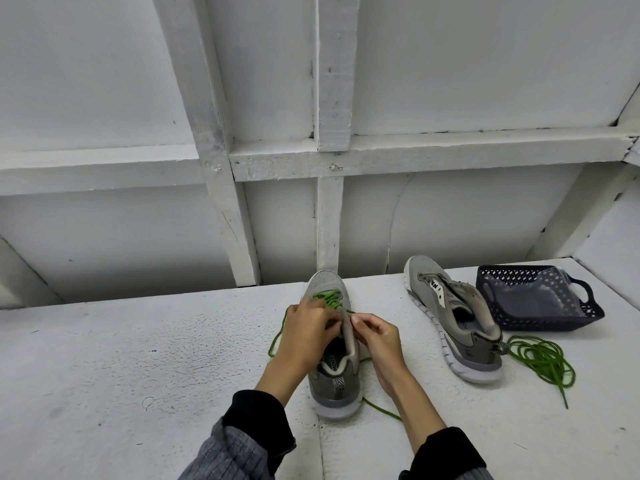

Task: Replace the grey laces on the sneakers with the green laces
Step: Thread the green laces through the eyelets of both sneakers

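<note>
Tabletop [138, 358], white, rough. Left hand [304, 336] curled over near sneaker [334, 368], fingers pinching at green lace [329, 298] near eyelets, we think; exact grip hidden. Right hand [375, 336] pinches tongue or lace, we cannot tell which. Lace tails trail both sides of shoe. Second sneaker [453, 320] unlaced, tilted. Spare green lace [543, 358] coiled just beside its heel. Dark basket [533, 299] behind.

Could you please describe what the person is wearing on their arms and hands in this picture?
Both hands, left and right, are bare: no gloves, rings or watch visible. Each forearm shows a black inner cuff pushed up from the wrist, with a grey ribbed knit sleeve over it.
</note>
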`<state>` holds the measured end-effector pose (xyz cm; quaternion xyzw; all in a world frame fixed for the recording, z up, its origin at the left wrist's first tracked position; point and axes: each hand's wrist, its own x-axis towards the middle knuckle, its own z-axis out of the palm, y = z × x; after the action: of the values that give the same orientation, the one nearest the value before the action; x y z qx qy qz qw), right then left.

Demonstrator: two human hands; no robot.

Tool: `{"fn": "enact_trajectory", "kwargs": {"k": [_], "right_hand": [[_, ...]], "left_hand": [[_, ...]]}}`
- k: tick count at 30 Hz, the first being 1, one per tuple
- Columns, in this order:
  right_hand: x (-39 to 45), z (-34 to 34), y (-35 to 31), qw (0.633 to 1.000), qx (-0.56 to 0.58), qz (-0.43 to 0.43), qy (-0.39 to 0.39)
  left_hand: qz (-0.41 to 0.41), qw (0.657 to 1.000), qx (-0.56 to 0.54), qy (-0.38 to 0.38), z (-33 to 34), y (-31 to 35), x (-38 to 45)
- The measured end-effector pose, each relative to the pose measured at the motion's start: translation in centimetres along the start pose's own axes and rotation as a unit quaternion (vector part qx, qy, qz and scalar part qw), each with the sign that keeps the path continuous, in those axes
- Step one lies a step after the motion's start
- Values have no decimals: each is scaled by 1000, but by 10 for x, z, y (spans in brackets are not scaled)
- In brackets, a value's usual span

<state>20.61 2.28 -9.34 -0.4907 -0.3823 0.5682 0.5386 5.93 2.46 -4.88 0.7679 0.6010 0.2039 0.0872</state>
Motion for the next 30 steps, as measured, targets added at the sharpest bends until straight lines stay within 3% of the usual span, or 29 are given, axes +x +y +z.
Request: {"fn": "enact_trajectory", "kwargs": {"k": [5, 10, 14, 16, 19, 22, 24, 26, 30], "right_hand": [[-2, 0, -3, 1000, 6, -14, -10], [-2, 8, -5, 997, -48, -38, 41], [-3, 24, -32, 983, -115, -115, 83], [-6, 36, -62, 981, -65, -162, 83], [-12, 49, -109, 974, 100, -203, 32], [-17, 52, -125, 974, 116, -197, 2], [-16, 50, -117, 984, 48, -171, 3], [-12, 43, -104, 981, -111, -156, 6], [-7, 28, -71, 905, -389, -167, -25]], "left_hand": [[-37, 996, -65, 58, 12, -2, -3], [-100, 987, -94, 88, 19, -7, -6], [-180, 974, -115, 78, 22, -15, -9], [-202, 968, -126, 79, 20, -15, -11], [-250, 958, -123, 69, 18, -15, -13], [-270, 939, -198, 79, 14, -15, -16], [-268, 934, -215, 97, 13, -14, -19], [-278, 934, -194, 114, 9, -16, -21], [-312, 928, -155, 136, 2, -31, -20]]}}
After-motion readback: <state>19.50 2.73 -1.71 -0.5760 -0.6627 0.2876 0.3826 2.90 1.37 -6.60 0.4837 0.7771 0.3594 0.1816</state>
